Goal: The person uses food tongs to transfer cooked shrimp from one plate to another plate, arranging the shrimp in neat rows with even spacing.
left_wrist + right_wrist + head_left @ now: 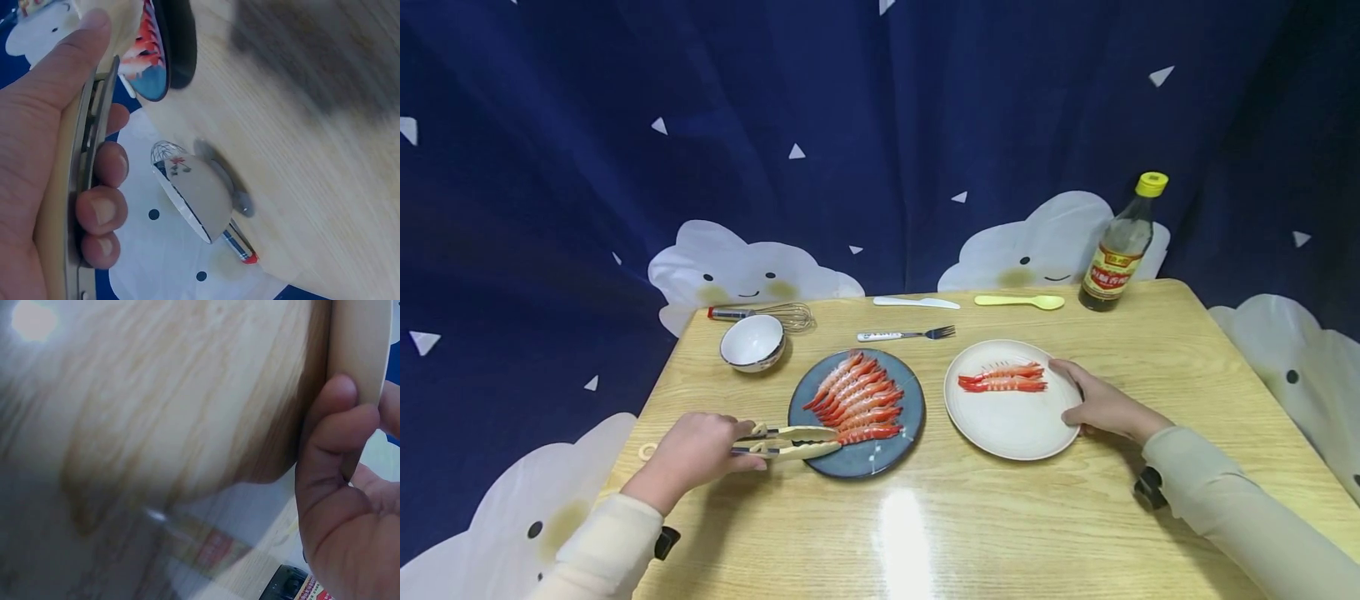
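My left hand (700, 454) grips a pair of cream-coloured tongs (797, 434), its fingers curled round the handles in the left wrist view. The tongs' tips reach over the near left rim of a dark blue plate (887, 454). They meet the left end of the nearest red shrimp (871, 434); several more shrimp (857, 392) lie fanned out behind it. My right hand (1105, 404) holds the right rim of a white plate (1011, 429), fingers curled beneath it in the right wrist view. Two shrimp (1003, 384) lie side by side on the white plate.
A white bowl (752, 342) stands at the left back, with a whisk (790, 316) behind it. Along the back lie a white knife (917, 302), a yellow spoon (1022, 301) and, nearer, a fork (910, 335). A tall sauce bottle (1112, 262) stands at the back right.
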The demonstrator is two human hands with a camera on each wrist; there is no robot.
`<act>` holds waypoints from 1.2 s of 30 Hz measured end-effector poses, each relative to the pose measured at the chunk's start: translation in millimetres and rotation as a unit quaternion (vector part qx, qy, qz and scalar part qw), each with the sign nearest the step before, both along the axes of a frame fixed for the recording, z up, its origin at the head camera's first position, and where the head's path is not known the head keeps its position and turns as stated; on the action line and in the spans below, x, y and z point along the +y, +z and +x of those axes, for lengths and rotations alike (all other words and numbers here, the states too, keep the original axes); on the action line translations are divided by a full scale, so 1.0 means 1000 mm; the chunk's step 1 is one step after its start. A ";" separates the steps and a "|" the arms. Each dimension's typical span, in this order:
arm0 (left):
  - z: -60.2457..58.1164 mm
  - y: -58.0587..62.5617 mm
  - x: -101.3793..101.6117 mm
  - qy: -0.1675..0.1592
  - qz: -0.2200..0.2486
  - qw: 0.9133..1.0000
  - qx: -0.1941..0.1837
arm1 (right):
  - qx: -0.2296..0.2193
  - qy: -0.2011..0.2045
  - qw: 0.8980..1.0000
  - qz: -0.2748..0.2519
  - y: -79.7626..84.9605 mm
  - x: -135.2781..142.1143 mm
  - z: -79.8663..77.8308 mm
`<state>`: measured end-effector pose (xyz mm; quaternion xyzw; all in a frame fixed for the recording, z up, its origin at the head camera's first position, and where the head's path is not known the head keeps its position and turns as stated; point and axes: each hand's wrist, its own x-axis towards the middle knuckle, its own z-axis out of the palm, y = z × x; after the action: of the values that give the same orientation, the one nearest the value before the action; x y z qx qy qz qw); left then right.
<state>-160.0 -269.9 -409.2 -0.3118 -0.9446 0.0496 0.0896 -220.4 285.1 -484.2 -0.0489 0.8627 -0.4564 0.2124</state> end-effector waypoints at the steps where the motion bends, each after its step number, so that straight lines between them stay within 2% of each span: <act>1: 0.000 0.000 0.000 0.000 0.000 1.000 -0.003 | 0.000 -0.001 1.000 0.000 0.000 0.001 0.000; 7: -0.001 0.009 -0.002 0.000 0.022 1.000 -0.015 | -0.004 -0.006 1.000 -0.004 -0.003 0.004 0.003; 12: -0.005 0.014 -0.002 -0.003 0.041 0.999 -0.020 | -0.003 -0.015 1.000 0.006 -0.002 0.007 0.006; 19: -0.013 0.021 0.006 -0.016 0.081 0.996 -0.024 | -0.007 -0.012 1.000 -0.005 -0.001 0.009 0.009; 25: -0.033 0.024 0.030 -0.049 0.096 0.994 -0.035 | 0.001 -0.011 1.000 -0.004 0.002 0.009 0.007; 29: -0.047 0.021 0.054 -0.076 0.088 0.992 -0.048 | 0.006 0.001 1.000 0.002 0.000 0.006 0.004; 36: -0.074 0.013 0.097 -0.094 0.073 0.990 -0.071 | 0.004 0.004 1.000 -0.020 -0.002 0.000 0.001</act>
<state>-234.0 -173.3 -396.0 -0.3949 -0.9160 -0.0507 0.0493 -219.5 285.5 -486.0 -0.0585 0.8542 -0.4722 0.2096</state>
